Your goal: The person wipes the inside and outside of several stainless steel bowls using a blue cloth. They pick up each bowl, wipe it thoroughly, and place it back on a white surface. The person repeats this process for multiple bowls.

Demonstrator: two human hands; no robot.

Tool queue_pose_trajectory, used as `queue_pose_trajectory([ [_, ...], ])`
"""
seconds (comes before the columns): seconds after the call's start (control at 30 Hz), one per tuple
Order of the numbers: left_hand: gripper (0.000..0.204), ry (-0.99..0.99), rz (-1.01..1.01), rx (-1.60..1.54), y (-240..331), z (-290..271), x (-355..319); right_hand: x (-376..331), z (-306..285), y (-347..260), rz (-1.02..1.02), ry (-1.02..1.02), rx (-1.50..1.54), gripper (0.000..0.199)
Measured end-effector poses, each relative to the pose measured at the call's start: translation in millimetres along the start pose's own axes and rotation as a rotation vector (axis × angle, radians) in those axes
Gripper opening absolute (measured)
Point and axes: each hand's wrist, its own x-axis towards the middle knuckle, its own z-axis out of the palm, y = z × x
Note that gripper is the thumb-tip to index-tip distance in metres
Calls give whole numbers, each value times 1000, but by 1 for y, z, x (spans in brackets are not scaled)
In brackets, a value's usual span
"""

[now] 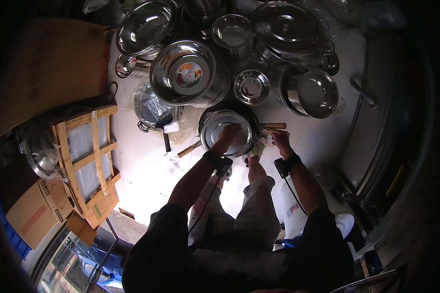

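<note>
A round steel lid (214, 135) lies on dark pans (204, 118) stacked on the floor in front of my feet. My left hand (229, 135) is at the lid's middle with its fingers closed there; the knob under them is hidden. Wooden handles stick out from the stack, one wooden handle (188, 149) toward the lower left and another wooden handle (275, 125) toward the right. Just below the right one, my right hand (280, 138) is curled around a second wooden handle, most of it covered by my fingers.
Beyond the stack stand a large steel basin (159, 80), a small steel bowl (252, 87) and a deep steel pot (319, 93). A plastic-wrapped pan (151, 105) lies to the left. Farther left are a wooden crate (94, 146) and cardboard boxes (32, 215). A white bucket (298, 215) stands at my right.
</note>
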Motion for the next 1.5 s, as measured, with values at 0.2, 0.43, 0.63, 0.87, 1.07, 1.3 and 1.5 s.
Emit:
queue_pose_trajectory([
  [0.2,28,148,467,960,-76,-12,253,224,17,21,-47,46,-62,14],
  [0.43,86,328,67,356,-137,-4,385,371,8,67,4,134,70,41],
  [0.63,103,432,-234,209,-148,-6,404,383,36,48,131,0,263,29],
  [0.87,37,-73,179,1847,-140,-10,398,386,42,47,120,10,381,34],
  [1.07,42,394,-94,955,-208,-45,444,397,56,49,50,-77,533,43],
  [1.3,39,390,-51,855,-188,-21,431,345,40,25,142,48,487,38],
  [1.5,36,219,57,1095,-146,-14,395,328,34,30,10,75,514,44],
])
